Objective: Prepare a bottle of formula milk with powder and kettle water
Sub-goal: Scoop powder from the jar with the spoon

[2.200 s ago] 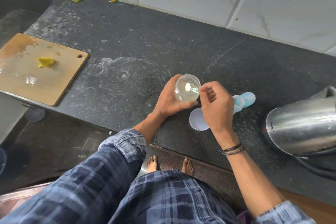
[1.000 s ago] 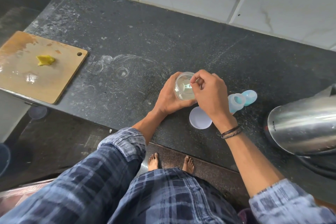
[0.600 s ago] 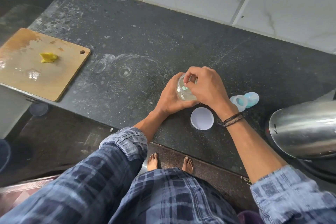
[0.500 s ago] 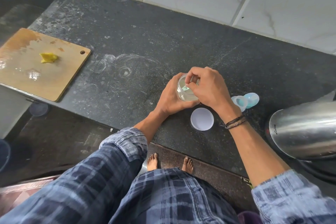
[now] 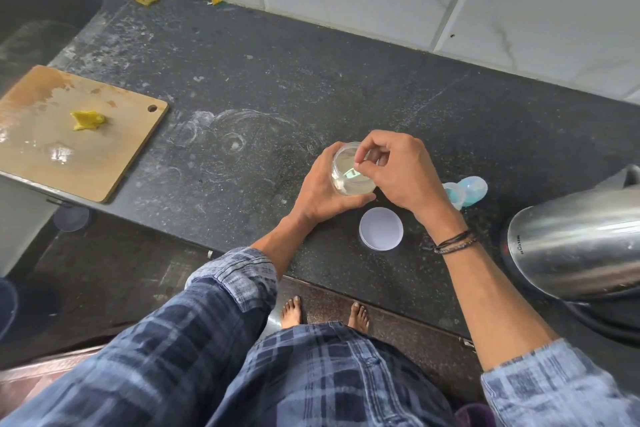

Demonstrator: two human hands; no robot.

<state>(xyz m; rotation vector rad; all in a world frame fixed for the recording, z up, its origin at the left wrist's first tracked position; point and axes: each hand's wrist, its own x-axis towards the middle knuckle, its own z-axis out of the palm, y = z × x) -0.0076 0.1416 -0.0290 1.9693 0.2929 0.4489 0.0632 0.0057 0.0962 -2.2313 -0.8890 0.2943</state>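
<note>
My left hand (image 5: pixel 318 194) gripped the jar (image 5: pixel 341 163), fingers curled round its left wall. Whether the jar rested on the counter (image 5: pixel 277 87) could not be determined. My right hand (image 5: pixel 398 170) sat over the jar's mouth, thumb and forefinger pinching the scoop (image 5: pixel 353 174), its green end inside the jar. The lid (image 5: pixel 381 229) lay flat just on my side of the jar. Blue bottle parts (image 5: pixel 467 189) lay right of the jar, partly behind my right hand. The kettle (image 5: pixel 571 243) stood further right. A board (image 5: pixel 76 149) lay well left of the jar.
</note>
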